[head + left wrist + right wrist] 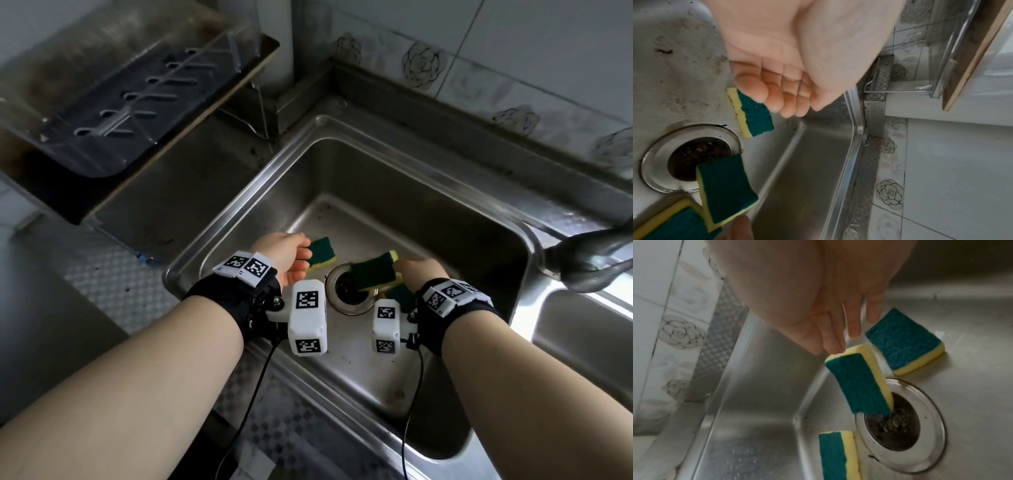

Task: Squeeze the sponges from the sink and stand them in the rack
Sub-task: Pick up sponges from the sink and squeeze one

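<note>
Steel sink [239, 209], you standing over it, both hands down in the basin. Three green-and-yellow sponges, all in the basin around the drain [346, 291].

Your left hand [281, 255] sits at 10 o'clock of the drain. In the left wrist view its fingers [756, 92] hang loosely curved with nothing in them, tips just above the far sponge [320, 258]. That sponge lies flat on the basin floor, green face up, just beside the drain rim at about 11 o'clock. From the head view the fingertips overlap its near end; whether they touch it you cannot tell.

Your right hand [421, 277] is at 3 o'clock of the drain. Its fingers [833, 340] and thumb pinch the top end of the middle sponge [373, 274], which hangs tilted over the drain, lower end above the opening, green face toward the back wall of the sink.

The third sponge [399, 296] lies on the basin floor at about 4 o'clock of the drain, green up, mostly hidden under your right wrist in the head view, plain in the right wrist view [904, 342].

Rack [102, 102]: clear plastic, slotted, on a dark raised shelf [191, 144] at 10 o'clock of the sink, well apart from the hands. Faucet [592, 253] at 3 o'clock. Rose-pattern tiles [424, 65] behind.
</note>
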